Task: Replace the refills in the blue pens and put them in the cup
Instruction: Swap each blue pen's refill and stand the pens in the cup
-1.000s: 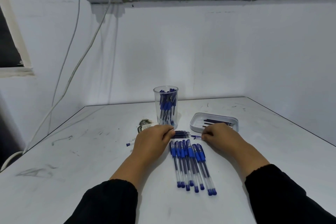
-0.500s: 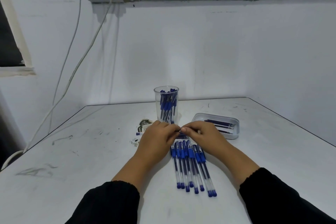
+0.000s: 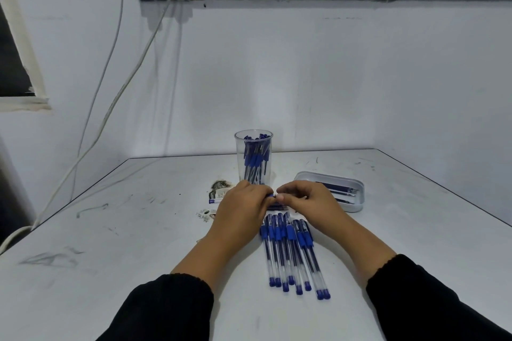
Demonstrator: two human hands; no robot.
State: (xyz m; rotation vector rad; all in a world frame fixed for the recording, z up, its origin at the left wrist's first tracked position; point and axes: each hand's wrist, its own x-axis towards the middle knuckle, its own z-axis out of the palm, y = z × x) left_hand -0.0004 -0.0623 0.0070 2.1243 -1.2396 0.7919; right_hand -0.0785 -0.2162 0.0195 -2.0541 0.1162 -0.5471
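My left hand [image 3: 243,207] and my right hand [image 3: 307,202] meet in front of the clear plastic cup [image 3: 254,159], both pinching one blue pen [image 3: 271,196] held crosswise; only a short blue bit shows between the fingertips and its end pokes out left of my left hand. The cup holds several blue pens upright. A row of several blue pens [image 3: 291,252] lies on the table just below my hands. A small bundle of dark refills [image 3: 277,206] lies under my fingers, mostly hidden.
A white tray [image 3: 357,202] with several dark refills sits right of my hands. Dark stains and paper scraps [image 3: 219,185] lie left of the cup. The white table [image 3: 110,243] meets the wall behind; cables hang from a socket at upper left.
My right hand came left from the tray to meet my left hand, and both now hold the pen a little higher above the table than half a second ago.
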